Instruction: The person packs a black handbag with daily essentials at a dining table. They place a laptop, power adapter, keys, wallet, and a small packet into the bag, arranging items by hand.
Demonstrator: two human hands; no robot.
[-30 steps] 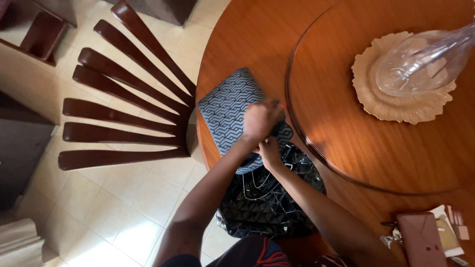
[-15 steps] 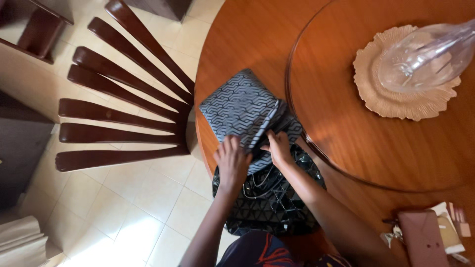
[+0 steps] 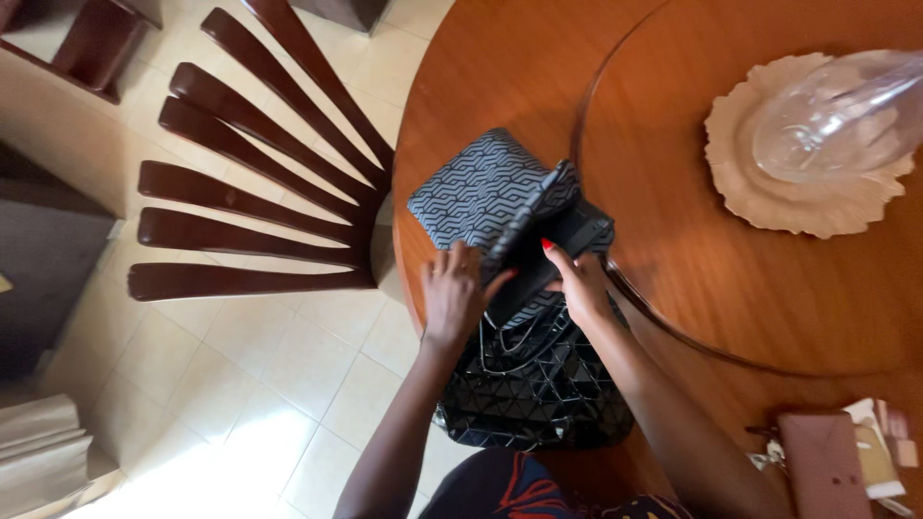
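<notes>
Fingers of left hand spread flat on grey geometric-print bag; right hand pinches its opened flap, dark lining showing. Bag sits at round wooden table edge, glossy black quilted bag touching at 6 o'clock.

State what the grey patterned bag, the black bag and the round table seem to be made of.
Grey patterned bag: probably matte woven or printed fabric; no glare.
Black bag: likely glossy plastic or vinyl; its triangular facets catch light.
Round table: polished wood, grain and sheen visible.
</notes>
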